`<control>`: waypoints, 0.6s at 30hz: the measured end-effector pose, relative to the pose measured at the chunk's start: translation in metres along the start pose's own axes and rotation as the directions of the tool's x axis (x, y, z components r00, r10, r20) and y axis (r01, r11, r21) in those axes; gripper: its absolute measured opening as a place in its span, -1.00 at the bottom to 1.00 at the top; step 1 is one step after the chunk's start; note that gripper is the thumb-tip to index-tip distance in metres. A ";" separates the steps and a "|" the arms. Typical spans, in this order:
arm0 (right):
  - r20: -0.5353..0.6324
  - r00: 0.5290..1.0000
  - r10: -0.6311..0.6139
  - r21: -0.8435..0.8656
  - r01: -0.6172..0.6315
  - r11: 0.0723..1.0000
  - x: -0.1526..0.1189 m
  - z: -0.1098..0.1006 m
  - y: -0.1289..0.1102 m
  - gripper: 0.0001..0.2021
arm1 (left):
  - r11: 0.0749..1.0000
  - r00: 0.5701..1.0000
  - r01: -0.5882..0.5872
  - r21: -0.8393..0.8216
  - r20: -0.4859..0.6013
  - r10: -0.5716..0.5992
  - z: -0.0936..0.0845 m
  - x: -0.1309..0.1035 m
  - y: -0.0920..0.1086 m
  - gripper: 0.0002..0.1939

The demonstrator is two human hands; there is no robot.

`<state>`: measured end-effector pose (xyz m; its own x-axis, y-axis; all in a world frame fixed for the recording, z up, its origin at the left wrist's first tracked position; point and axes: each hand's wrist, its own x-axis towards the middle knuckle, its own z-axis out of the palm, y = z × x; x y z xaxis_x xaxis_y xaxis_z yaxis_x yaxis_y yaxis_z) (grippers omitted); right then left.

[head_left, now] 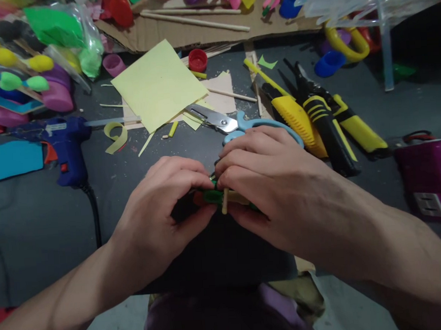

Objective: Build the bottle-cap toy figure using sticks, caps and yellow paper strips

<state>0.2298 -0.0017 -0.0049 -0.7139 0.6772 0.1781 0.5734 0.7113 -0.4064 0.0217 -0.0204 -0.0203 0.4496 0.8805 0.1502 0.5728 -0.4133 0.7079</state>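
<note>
Both my hands meet over the dark table near its front edge. My left hand and my right hand pinch a small green craft piece between their fingertips. A short wooden stick pokes down out of it, beside a pale yellowish part. Most of the piece is hidden by my fingers. Just behind my right hand lie light blue-handled scissors.
A blue glue gun lies at the left with its cord running forward. Yellow paper sits behind the hands. Yellow-and-black pliers and cutters lie at the right, a magenta box at far right. Caps, sticks and cardboard crowd the back.
</note>
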 end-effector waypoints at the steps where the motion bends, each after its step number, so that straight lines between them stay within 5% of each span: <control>1: 0.013 1.000 -0.011 -0.016 0.011 1.000 0.000 0.000 0.000 -0.87 | 1.000 1.000 0.006 -0.005 0.008 -0.006 0.000 0.000 0.000 -0.86; 5: 0.058 0.998 -0.022 -0.057 0.025 0.998 0.001 -0.001 0.001 -0.86 | 1.000 0.999 -0.025 -0.008 -0.033 0.024 0.000 -0.001 0.001 -0.83; 8: 0.055 0.998 -0.010 -0.057 0.014 0.998 0.001 -0.001 0.002 -0.85 | 0.982 0.983 -0.157 0.106 -0.081 0.166 -0.001 -0.003 0.001 -0.81; 12: 0.044 0.999 -0.021 -0.033 0.023 0.999 0.001 0.001 0.003 -0.84 | 0.925 0.951 -0.296 0.236 -0.014 0.308 -0.005 -0.005 -0.002 -0.80; 18: 0.046 0.999 -0.018 0.007 0.018 1.000 0.001 0.000 0.005 -0.85 | 0.903 0.930 -0.366 0.226 0.064 0.361 -0.013 0.001 -0.003 -0.80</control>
<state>0.2317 0.0027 -0.0068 -0.7418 0.6549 0.1442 0.5576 0.7219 -0.4098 0.0121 -0.0151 -0.0131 0.6693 0.6547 0.3513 0.5072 -0.7481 0.4279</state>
